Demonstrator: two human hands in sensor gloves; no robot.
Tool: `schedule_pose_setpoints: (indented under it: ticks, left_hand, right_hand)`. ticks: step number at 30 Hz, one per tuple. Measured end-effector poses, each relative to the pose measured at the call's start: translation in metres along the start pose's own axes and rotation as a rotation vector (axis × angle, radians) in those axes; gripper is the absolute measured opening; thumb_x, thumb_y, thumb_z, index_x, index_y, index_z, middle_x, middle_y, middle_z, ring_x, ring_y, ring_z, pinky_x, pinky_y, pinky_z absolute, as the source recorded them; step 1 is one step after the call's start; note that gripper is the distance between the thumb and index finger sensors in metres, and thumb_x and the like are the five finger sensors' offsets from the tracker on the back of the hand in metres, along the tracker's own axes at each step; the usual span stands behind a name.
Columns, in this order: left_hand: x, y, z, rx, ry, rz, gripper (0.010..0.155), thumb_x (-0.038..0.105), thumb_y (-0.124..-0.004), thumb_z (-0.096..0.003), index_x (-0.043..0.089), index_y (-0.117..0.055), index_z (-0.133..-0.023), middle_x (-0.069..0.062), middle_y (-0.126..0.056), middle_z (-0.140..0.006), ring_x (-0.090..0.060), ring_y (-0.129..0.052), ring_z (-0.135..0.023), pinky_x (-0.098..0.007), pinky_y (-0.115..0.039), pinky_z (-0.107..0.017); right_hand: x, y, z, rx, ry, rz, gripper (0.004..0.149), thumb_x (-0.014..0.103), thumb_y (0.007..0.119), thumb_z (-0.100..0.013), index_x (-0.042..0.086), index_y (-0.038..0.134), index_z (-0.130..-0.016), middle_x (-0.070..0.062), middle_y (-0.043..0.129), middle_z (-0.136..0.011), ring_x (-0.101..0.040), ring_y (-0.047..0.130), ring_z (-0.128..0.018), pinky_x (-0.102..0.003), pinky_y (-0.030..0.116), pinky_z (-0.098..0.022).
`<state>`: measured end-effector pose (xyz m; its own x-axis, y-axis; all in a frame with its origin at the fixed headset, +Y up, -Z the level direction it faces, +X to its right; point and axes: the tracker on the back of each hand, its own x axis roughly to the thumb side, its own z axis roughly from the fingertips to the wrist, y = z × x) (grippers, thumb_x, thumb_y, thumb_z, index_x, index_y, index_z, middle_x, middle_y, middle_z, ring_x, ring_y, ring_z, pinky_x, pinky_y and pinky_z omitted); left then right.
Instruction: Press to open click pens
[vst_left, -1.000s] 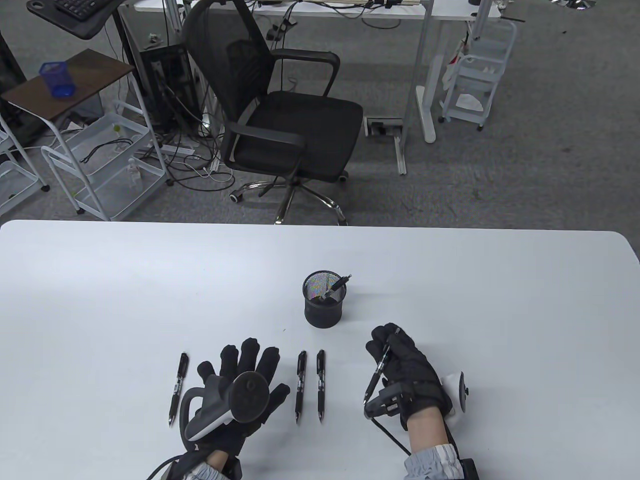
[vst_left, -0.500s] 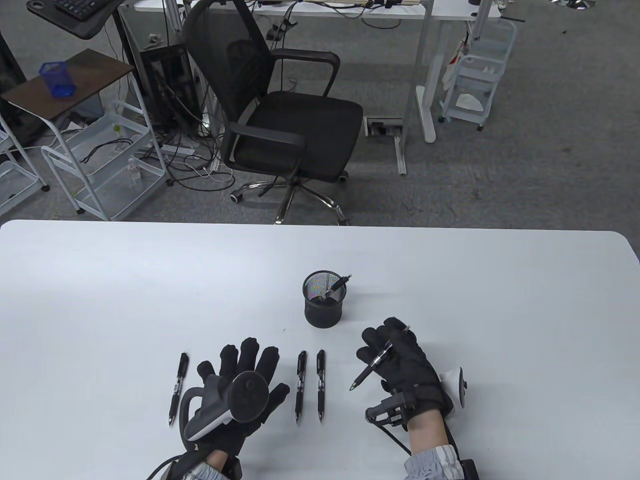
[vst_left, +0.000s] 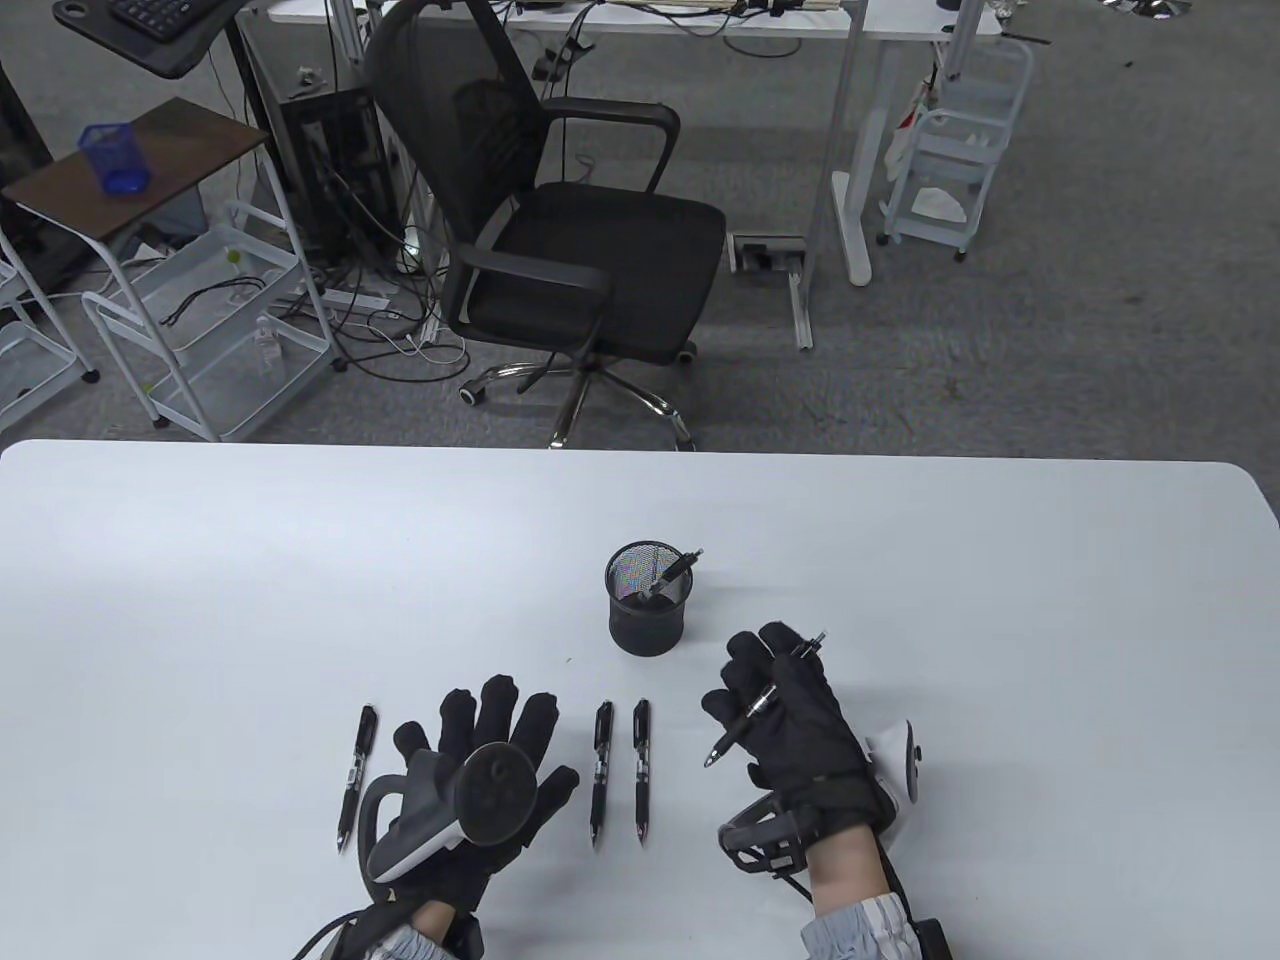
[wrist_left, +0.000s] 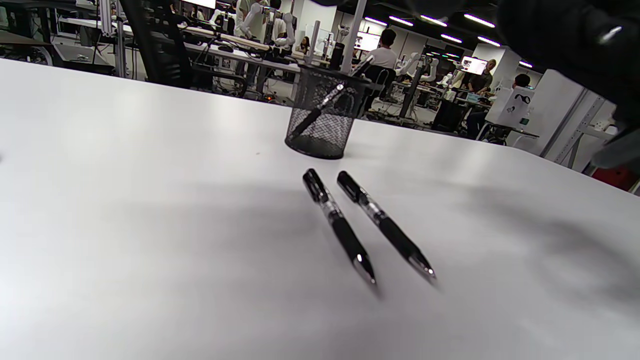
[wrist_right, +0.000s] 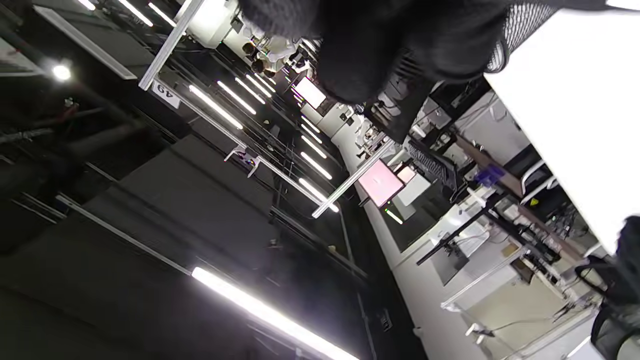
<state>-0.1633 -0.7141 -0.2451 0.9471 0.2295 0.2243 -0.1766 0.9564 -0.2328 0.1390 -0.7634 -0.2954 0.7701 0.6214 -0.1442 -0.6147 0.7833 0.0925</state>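
Black-gloved right hand (vst_left: 790, 705) grips a click pen (vst_left: 765, 700) tip-down, probably for a thumb press; left hand (vst_left: 480, 760) rests flat, fingers spread.

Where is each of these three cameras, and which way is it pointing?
Table view: high, looking down at the white table; both gloved hands show; the right hand holds a pen.
Left wrist view: low, facing across the table to the mesh cup, which the table view shares.
Right wrist view: tilted toward ceiling lights; dark glove on top.
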Motion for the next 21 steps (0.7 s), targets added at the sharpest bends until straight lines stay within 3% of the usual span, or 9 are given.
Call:
schedule_pose_setpoints:
  ticks: [2, 4, 5, 7, 12, 16, 21]
  left_hand:
    - [0.0001, 0.0000, 0.0002, 0.000, 0.000, 0.000, 0.070, 0.057, -0.051, -0.0712, 0.022, -0.030, -0.128, -0.024, -0.016, -0.131, -0.064, -0.024, -0.113, -0.085, -0.018, -0.067]
    - [0.0002, 0.0002, 0.0003, -0.001, 0.000, 0.000, 0.070, 0.057, -0.051, -0.0712, 0.022, -0.030, -0.128, -0.024, -0.016, -0.131, -0.064, -0.024, -0.114, -0.085, -0.018, -0.067]
    - [0.0002, 0.0003, 0.0004, -0.001, 0.000, 0.000, 0.070, 0.058, -0.051, -0.0712, 0.022, -0.030, -0.128, -0.024, -0.016, -0.131, -0.064, -0.024, -0.114, -0.085, -0.019, -0.067]
    - [0.0002, 0.0006, 0.0005, 0.001, 0.000, 0.002, 0.070, 0.058, -0.051, -0.0712, 0.023, -0.030, -0.128, -0.024, -0.017, -0.131, -0.064, -0.024, -0.114, -0.085, -0.019, -0.067]
    - [0.0002, 0.0010, 0.0008, 0.004, 0.000, 0.001, 0.070, 0.058, -0.051, -0.0712, 0.022, -0.030, -0.128, -0.024, -0.017, -0.131, -0.064, -0.024, -0.114, -0.085, -0.018, -0.067]
    - [0.0007, 0.0010, 0.0010, 0.003, -0.001, 0.000, 0.070, 0.058, -0.051, -0.0712, 0.022, -0.030, -0.128, -0.024, -0.017, -0.131, -0.064, -0.024, -0.113, -0.085, -0.018, -0.067]
    - [0.0009, 0.0013, 0.0013, 0.004, -0.001, 0.000, 0.070, 0.058, -0.051, -0.0712, 0.022, -0.030, -0.128, -0.024, -0.016, -0.131, -0.064, -0.024, -0.114, -0.085, -0.018, -0.067]
  right_hand:
    - [-0.0015, -0.0012, 0.0008, 0.016, 0.004, -0.018, 0.046, 0.022, 0.059, -0.069, -0.001, 0.050, -0.107, -0.026, 0.062, -0.096, -0.016, 0.082, -0.069, -0.046, 0.074, -0.064]
    - [-0.0041, -0.0028, 0.0031, 0.072, 0.023, -0.031, 0.054, 0.046, 0.048, -0.070, 0.004, 0.053, -0.104, -0.022, 0.063, -0.094, -0.015, 0.080, -0.065, -0.044, 0.072, -0.064]
    - [-0.0053, -0.0036, 0.0051, 0.090, 0.029, -0.042, 0.057, 0.052, 0.039, -0.070, 0.007, 0.056, -0.100, -0.019, 0.066, -0.091, -0.012, 0.079, -0.061, -0.042, 0.072, -0.061]
    - [-0.0057, -0.0035, 0.0067, 0.068, 0.022, -0.068, 0.064, 0.061, 0.031, -0.067, 0.013, 0.068, -0.088, -0.012, 0.078, -0.079, -0.007, 0.083, -0.048, -0.036, 0.078, -0.052]
    - [-0.0025, -0.0002, 0.0091, 0.092, 0.001, -0.032, 0.070, 0.068, 0.028, -0.064, 0.019, 0.077, -0.070, -0.003, 0.085, -0.064, -0.006, 0.084, -0.036, -0.035, 0.080, -0.046]
    - [-0.0017, 0.0019, 0.0090, 0.151, -0.018, -0.040, 0.067, 0.067, 0.028, -0.067, 0.019, 0.075, -0.070, -0.002, 0.084, -0.064, -0.006, 0.084, -0.037, -0.035, 0.080, -0.047]
    - [-0.0018, 0.0039, 0.0104, 0.139, -0.010, -0.056, 0.066, 0.064, 0.028, -0.067, 0.019, 0.075, -0.070, -0.003, 0.084, -0.064, -0.006, 0.083, -0.037, -0.035, 0.080, -0.047]
